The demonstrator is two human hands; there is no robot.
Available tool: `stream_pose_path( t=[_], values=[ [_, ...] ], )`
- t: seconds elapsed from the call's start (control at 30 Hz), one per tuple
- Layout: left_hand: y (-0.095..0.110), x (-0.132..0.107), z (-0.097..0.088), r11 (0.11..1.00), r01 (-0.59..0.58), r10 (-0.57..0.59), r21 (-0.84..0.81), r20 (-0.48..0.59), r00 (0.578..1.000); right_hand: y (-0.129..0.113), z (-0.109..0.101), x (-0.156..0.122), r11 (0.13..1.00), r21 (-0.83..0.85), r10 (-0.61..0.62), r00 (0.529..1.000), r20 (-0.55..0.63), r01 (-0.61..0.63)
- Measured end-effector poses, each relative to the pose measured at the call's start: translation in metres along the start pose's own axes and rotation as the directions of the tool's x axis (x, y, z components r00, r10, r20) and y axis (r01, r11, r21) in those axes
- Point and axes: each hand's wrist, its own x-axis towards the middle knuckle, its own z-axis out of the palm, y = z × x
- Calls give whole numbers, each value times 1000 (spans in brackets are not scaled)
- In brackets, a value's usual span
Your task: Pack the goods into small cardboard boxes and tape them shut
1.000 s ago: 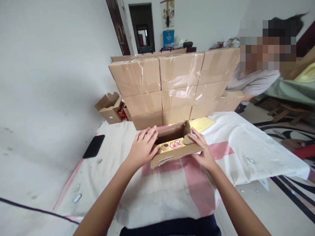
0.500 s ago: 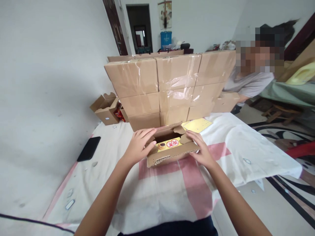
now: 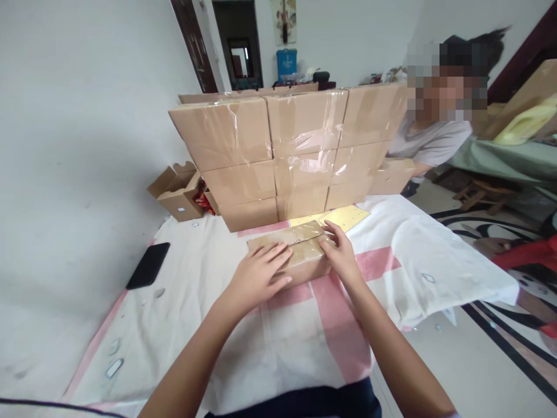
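Observation:
A small cardboard box (image 3: 307,268) lies on the cloth in front of me, its top flaps folded down so that the inside is hidden. My left hand (image 3: 261,270) rests on the box's left part, fingers stretched flat across the top and thumb along the front side. At the right end, my right hand (image 3: 339,249) grips the box, its fingers curved over the corner and the thumb on the upper face. Clear tape glints on the lid. Just behind the box lie yellow card sheets (image 3: 350,218).
Taped cartons (image 3: 304,133) form a wall at the back of the table. An open carton (image 3: 180,194) stands left, with a black phone-like slab (image 3: 148,265) nearer me. A co-worker (image 3: 435,136) is at the right, beside another carton (image 3: 394,176). White cloth (image 3: 174,342) covers the table.
The box's flaps have gone from open to folded down, covering the yellow printed pack inside. My left hand has moved onto the lid; my right hand has shifted toward the far right corner.

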Motion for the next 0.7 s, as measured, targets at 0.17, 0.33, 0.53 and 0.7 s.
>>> stream_pose_path(
  t=[0.17,0.33,0.53,0.7],
  values=[
    [-1,2,25,999,21,-21,29,-21,1000,20,-42,-6,999,-46,2,965,-263,-14],
    [-11,7,21,998,42,-39,49,-53,998,75,-77,3,970,23,238,916,-323,-244],
    [-11,19,23,987,102,-82,128,-152,985,99,-67,9,973,12,226,953,-203,-229],
    [46,34,58,982,14,55,186,-360,931,98,-67,5,986,-25,156,968,-195,-164]
  ],
)
